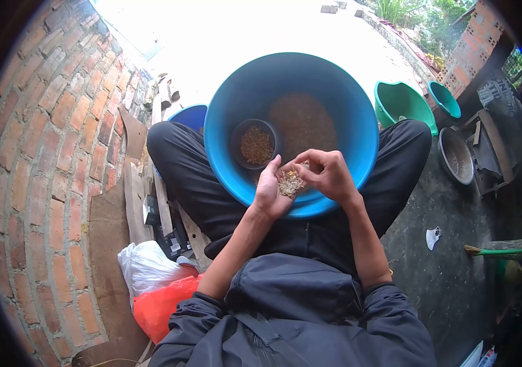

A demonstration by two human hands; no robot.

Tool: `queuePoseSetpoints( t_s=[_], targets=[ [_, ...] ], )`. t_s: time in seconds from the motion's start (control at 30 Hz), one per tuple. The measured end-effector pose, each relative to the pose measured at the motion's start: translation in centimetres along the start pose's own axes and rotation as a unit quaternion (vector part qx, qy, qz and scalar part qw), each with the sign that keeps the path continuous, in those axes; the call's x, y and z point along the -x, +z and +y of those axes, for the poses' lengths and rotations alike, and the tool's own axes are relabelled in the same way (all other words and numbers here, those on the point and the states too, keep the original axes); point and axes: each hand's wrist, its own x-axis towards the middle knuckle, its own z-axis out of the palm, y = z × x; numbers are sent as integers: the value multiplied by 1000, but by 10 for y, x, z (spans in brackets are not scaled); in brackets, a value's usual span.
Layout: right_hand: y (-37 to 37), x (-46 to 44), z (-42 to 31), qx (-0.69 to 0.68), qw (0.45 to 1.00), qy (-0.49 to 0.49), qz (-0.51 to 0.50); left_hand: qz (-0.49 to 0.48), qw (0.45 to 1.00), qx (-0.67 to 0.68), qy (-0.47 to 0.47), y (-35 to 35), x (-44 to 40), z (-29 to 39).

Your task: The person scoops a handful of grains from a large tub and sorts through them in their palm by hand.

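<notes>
A large blue tub (230, 104) stands between my legs, with a layer of brown grain-like material (304, 119) on its bottom. Inside it on the left sits a small dark bowl (236, 142) of yellowish-brown pieces (256, 145). My left hand (271, 191) is cupped palm up over the tub's near side and holds a pale, chaffy heap (290, 182). Just above that heap my right hand (328, 174) is closed in a pinch, thumb against fingers, at a small yellow bit; whether the bit is between the fingertips is too small to tell.
Green basins (405, 105) stand beyond my right knee, a metal pan (455, 156) and wooden frame (495, 153) farther right. A white mask (433, 238) lies on the floor. White (149, 268) and red bags (163, 304) lie at left, beside a brick wall (53, 183).
</notes>
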Motion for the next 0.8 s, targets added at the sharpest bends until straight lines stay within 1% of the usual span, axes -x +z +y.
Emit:
queuePoseSetpoints(
  t_s=[0.03, 0.1, 0.13, 0.17, 0.23, 0.27, 0.3, 0.37, 0.4, 0.47, 0.6, 0.67, 0.7, 0.73, 0.77, 0.8],
  targets=[
    [-1, 0, 0, 1, 1000, 1, 0, 0, 1000, 1, 0, 3, 0, 0],
    [-3, 2, 0, -4, 999, -23, -21, 101, 993, -59, 22, 10, -1, -2],
    [-4, 2, 1, 43, 998, -38, -38, 92, 994, -51, 24, 11, -1, -2],
    [-3, 2, 2, 44, 998, -37, -35, 90, 994, -51, 21, 14, -2, -2],
    [3, 0, 4, 131, 978, -164, -9, 128, 989, -63, 35, 25, 1, -3],
    [5, 1, 6, 161, 974, -156, -17, 130, 989, -63, 34, 22, 1, -3],
    [4, 1, 3, 160, 975, -154, -17, 126, 989, -68, 29, 20, 0, -2],
    [0, 1, -4, 187, 975, -103, -62, 122, 989, -74, 26, 17, -1, -2],
    [0, 0, -3, 186, 975, -103, -62, 126, 989, -73, 27, 20, -1, -2],
    [3, -1, 1, 169, 974, -147, -26, 132, 988, -74, 28, 20, -2, -3],
    [7, -1, 8, 173, 974, -144, -20, 97, 992, -74, 28, 11, 2, 0],
    [1, -2, -2, 64, 992, -94, -55, 72, 994, -74, 25, 12, -1, 0],
    [-5, -4, -6, 72, 991, -96, -54, 108, 991, -75, 32, 22, 2, -1],
    [-8, -4, -11, -15, 996, -59, -66, 146, 986, -76, 38, 28, 3, -2],
    [-9, -4, -16, -105, 991, -20, -78, 145, 986, -74, 39, 28, 1, -3],
    [-9, -7, -22, -99, 994, -29, -45, 151, 985, -62, 45, 28, 0, -3]
  ],
)
